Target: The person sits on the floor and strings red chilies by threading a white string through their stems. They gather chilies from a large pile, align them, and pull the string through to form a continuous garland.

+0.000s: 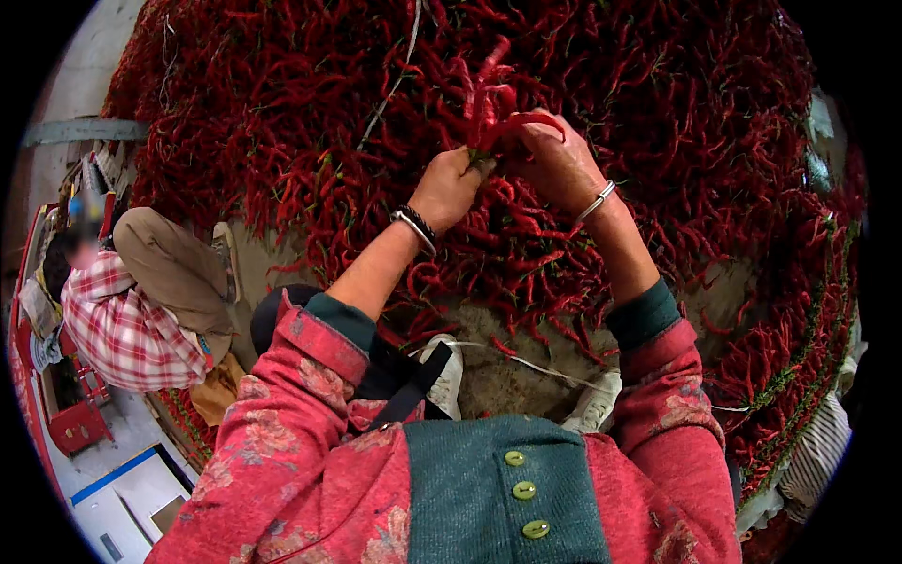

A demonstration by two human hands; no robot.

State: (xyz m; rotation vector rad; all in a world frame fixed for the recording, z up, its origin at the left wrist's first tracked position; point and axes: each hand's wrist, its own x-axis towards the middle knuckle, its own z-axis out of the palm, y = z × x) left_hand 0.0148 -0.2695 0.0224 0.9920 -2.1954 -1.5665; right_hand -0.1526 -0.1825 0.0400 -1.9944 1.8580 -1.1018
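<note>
My left hand (445, 187) grips a small bunch of long red chili peppers (486, 106) by their green stems, above a large heap of red chilies (303, 106). Just to its right, my right hand (560, 162) is raised at the side of the bunch, with a curved chili lying across its fingers. The fingertips of the right hand are hidden behind the chilies and the hand, so its hold cannot be told. Loose chilies (521, 261) lie below both hands, near my shoes.
A person in a checked shirt (134, 317) sits at the left beside the heap. Chilies strung in long rows (810, 381) curve along the right. White string (528, 364) crosses the floor between my white shoes (445, 377). A red crate-like object (77, 426) stands lower left.
</note>
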